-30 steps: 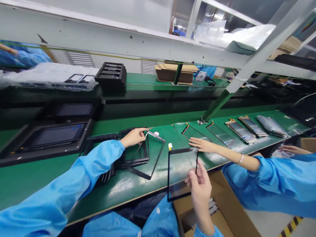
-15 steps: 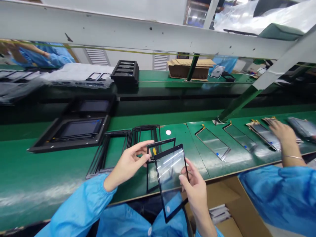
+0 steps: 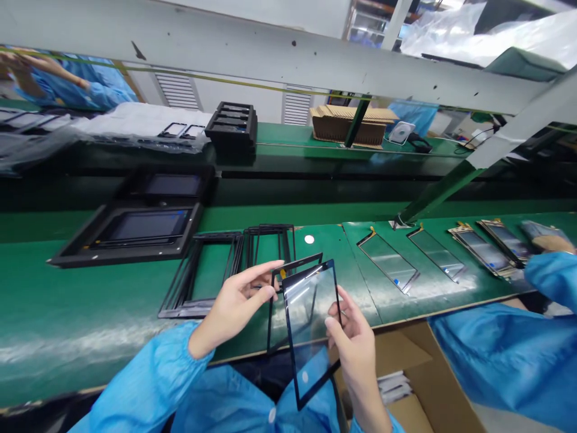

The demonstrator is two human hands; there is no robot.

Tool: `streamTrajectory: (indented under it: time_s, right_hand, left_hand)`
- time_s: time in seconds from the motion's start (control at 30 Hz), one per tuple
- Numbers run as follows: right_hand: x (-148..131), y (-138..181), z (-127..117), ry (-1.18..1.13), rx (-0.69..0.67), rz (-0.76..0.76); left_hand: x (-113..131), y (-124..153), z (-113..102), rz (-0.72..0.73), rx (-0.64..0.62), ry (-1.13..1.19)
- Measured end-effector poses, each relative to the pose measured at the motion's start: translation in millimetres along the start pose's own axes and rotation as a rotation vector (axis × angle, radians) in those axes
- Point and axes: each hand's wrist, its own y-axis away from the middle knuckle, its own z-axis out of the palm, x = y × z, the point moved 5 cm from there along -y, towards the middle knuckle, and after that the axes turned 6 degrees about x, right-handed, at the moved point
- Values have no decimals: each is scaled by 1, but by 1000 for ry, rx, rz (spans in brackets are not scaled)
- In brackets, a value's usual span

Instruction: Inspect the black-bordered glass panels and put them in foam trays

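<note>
My right hand (image 3: pixel 352 337) grips a black-bordered glass touch panel (image 3: pixel 313 328) by its right edge, tilted up over the near edge of the green table (image 3: pixel 90 325). My left hand (image 3: pixel 237 300) pinches the top left corner of a thin black frame (image 3: pixel 288 282) that stands just behind the glass panel. Both sleeves are light blue. Flat on the table beyond my left hand lie stacks of black frames (image 3: pixel 211 270).
Black trays with screens (image 3: pixel 135 228) sit at the left. Glass strips with tabs (image 3: pixel 390 264) and display modules (image 3: pixel 484 252) lie to the right, where a co-worker's blue sleeve (image 3: pixel 505 355) reaches. An open cardboard box (image 3: pixel 406 373) stands below the table edge. Behind are a black tray stack (image 3: pixel 232 126) and a cardboard stack (image 3: pixel 347 123).
My left hand lifted a black frame from the stack and brought it behind the glass panel, which my right hand turned upright. The co-worker's hand moved from mid-table off to the right.
</note>
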Motion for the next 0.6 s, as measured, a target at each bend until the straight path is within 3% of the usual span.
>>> streamTrajectory:
  time_s: [0.33,0.6]
  right_hand:
    - [1,2,-2,-7,3,17]
    - [6,5,-2,12,-13,28]
  left_hand:
    - [-12,5,4,-90,-5,143]
    - [-4,3,6,-80,61,178]
